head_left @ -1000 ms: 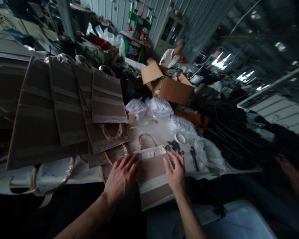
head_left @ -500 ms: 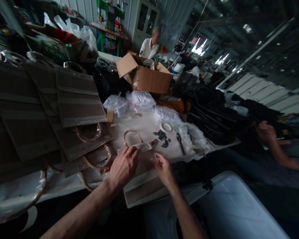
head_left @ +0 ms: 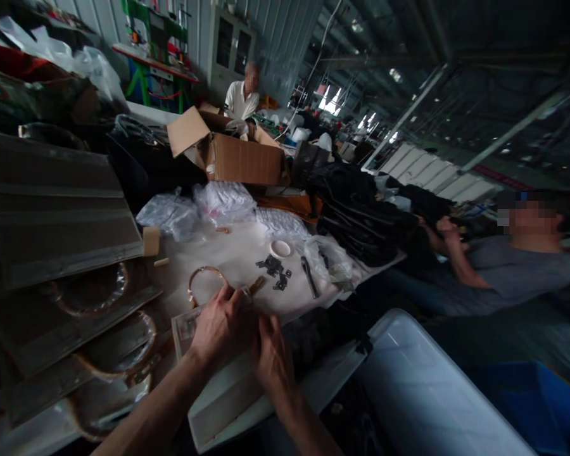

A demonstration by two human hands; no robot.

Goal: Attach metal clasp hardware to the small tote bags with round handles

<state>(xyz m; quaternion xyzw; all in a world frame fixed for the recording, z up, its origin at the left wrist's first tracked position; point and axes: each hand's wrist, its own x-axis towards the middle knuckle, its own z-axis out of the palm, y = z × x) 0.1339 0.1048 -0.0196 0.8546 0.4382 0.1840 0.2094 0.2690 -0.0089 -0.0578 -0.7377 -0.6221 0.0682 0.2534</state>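
Observation:
A flat, pale bag [head_left: 230, 396] with a curved, plastic-wrapped handle [head_left: 193, 273] lies at the table's front edge, its lower part hanging over. My left hand [head_left: 218, 324] presses on its upper edge with curled fingers, below the handle. Close beside it, my right hand [head_left: 272, 354] is closed at the bag's right edge; the fingertips of both are dark and partly hidden. Just beyond my hands are a small brown piece [head_left: 257, 284], several small black metal parts [head_left: 276, 272], a roll of white tape [head_left: 280, 249] and a dark hand tool [head_left: 310, 277].
Similar bags [head_left: 61, 209] with wrapped handles are stacked at left. Behind stand plastic-wrapped bundles [head_left: 225, 201] and a cardboard box [head_left: 247, 159]. Black material [head_left: 356, 209] is heaped at right, near a seated co-worker [head_left: 513, 266]. A translucent bin [head_left: 432, 392] stands at lower right. Another person sits at the back.
The view has turned to the right, bringing the co-worker fully into sight. My right hand has moved closer to my left along the bag's edge.

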